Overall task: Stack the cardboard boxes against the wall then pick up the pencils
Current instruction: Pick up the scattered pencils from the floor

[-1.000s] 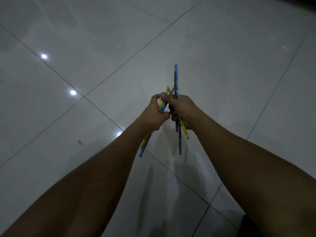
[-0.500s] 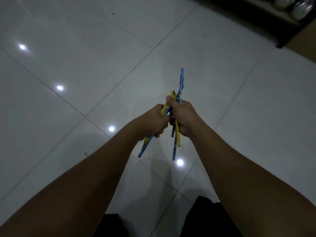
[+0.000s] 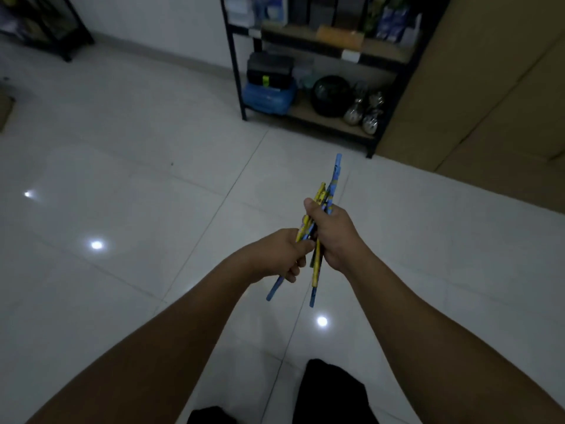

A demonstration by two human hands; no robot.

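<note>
Pencils: mixed bundle, blue and yellow barrels, held in the air over a glossy tiled floor, just beyond dark trouser legs (cut off at the lower edge). The barrels carry a small printed pattern; any lettering is too blurred to read. The count cannot be told, as the middles are hidden inside the hands. The ends splay: one blue barrel sticks out far above, others fan out below.

Left hand: fingers curled round the lower part of the bundle, back of hand up, forearm stretched forward.

Right hand: wrapped round the upper part, thumb lying along the barrels and pointing away, close against the left hand.

Shelf unit: black metal frame, board shelves, against the far wall; top cut off. The bottom shelf holds a blue case with a black case on it, a dark round object and silvery items (kind unclear). Packages on the upper shelf bear print, none legible.

Cardboard boxes: brown, stacked at far right beside the shelf unit, running out of frame.
</note>
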